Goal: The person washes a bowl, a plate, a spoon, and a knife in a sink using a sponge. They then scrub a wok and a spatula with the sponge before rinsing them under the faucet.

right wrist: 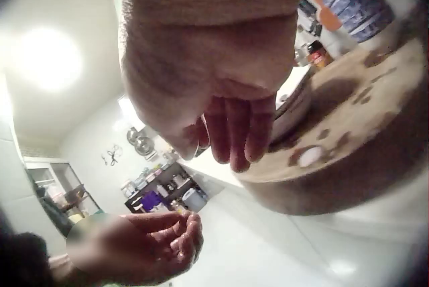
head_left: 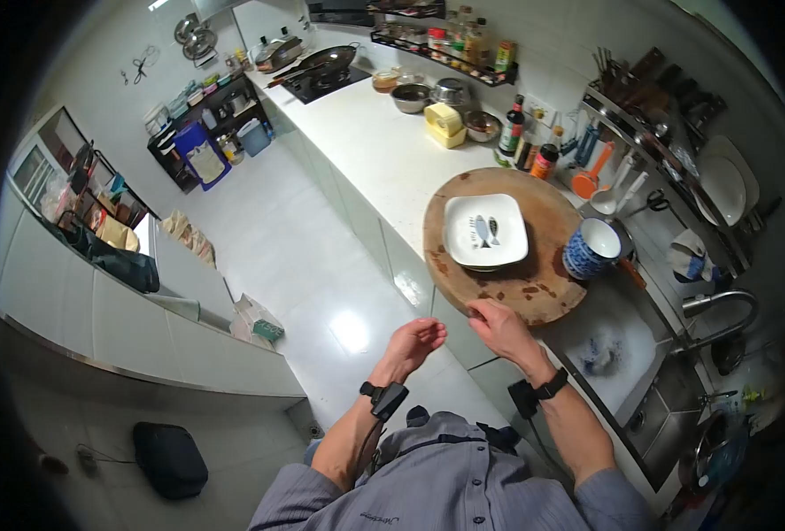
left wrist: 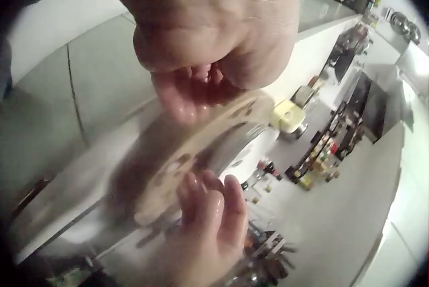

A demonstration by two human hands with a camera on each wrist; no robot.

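Observation:
My left hand (head_left: 416,343) hovers in front of the counter with its fingers loosely bent and nothing in them. Beside it, my right hand (head_left: 504,331) is held near the front edge of a thick round wooden chopping board (head_left: 450,190), also without anything in its grasp. Both hands look wet in the left wrist view. On the board sits a white square dish (head_left: 498,212) with a fish print, apparently stacked on others. A blue-and-white patterned cup (head_left: 584,257) stands at the board's right side. Water drops and dark wet patches mark the wood in the right wrist view.
A sink (head_left: 578,341) with foamy water lies right of the board, under a curved faucet (head_left: 720,305). Sauce bottles (head_left: 512,128), a yellow container (head_left: 445,128) and metal bowls (head_left: 410,97) line the wall. A wok (head_left: 330,62) sits on the stove farther back.

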